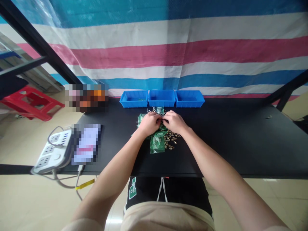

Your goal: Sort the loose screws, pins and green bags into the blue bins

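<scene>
Across the table (223,138) in the head view, the left hand (149,123) and right hand (175,122) curl inward, nearly meeting, over green packets (157,143) beside loose metal pieces (171,140), near three blue bins (162,104). Whether they pinch anything, I cannot tell. Small, light movements would probably serve best, lest the pieces scatter.

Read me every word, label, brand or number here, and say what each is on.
Green patch on the black shorts: "D", apparently; its other lettering is too small.
Green packets: no readable print.
Pixelated panel beside the power strip: unreadable.
Yellow cable tag: no readable print.
</scene>
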The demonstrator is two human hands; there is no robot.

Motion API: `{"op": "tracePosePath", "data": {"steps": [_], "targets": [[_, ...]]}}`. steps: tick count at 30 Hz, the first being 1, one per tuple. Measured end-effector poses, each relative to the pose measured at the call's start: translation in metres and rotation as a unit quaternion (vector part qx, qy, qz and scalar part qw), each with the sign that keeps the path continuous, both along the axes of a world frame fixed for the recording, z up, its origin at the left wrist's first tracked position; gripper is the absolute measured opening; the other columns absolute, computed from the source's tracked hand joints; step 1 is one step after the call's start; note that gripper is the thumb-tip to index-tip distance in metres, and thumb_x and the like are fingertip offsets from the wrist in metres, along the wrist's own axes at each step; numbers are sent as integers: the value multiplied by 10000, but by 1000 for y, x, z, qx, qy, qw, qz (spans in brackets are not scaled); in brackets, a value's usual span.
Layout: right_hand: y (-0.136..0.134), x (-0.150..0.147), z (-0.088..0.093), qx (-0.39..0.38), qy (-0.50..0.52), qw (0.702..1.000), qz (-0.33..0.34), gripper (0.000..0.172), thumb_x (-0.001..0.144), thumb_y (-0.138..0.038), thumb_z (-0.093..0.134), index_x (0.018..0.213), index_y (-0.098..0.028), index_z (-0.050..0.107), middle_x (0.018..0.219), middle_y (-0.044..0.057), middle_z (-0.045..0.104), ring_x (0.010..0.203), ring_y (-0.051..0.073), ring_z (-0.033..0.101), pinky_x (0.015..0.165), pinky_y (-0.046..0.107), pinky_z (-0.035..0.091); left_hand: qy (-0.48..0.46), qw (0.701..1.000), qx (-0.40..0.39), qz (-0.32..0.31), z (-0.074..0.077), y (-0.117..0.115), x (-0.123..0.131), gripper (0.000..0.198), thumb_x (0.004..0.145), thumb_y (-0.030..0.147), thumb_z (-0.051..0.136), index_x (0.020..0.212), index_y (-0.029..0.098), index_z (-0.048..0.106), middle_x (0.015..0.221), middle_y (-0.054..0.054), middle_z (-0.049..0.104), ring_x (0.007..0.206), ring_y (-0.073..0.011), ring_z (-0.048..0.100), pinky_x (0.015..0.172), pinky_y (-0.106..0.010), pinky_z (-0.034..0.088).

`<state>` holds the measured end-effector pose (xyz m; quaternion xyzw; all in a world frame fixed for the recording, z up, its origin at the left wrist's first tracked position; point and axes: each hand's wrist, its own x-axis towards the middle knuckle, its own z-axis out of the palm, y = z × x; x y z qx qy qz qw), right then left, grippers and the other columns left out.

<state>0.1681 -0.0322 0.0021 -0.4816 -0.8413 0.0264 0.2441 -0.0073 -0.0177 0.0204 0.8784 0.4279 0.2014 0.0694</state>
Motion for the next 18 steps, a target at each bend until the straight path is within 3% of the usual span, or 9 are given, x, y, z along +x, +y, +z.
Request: {"op": "tracePosePath", "data": {"steps": [18], "targets": [[4,2,-6,33,105,993,46,222,938,-153,464,870,-180,674,861,80,638,873,218,565,789,349,475,-33,999,14,-14,-5,4,-1,136,918,177,520,881,173,652,860,-73,693,857,-222,636,817,-344,494]]}}
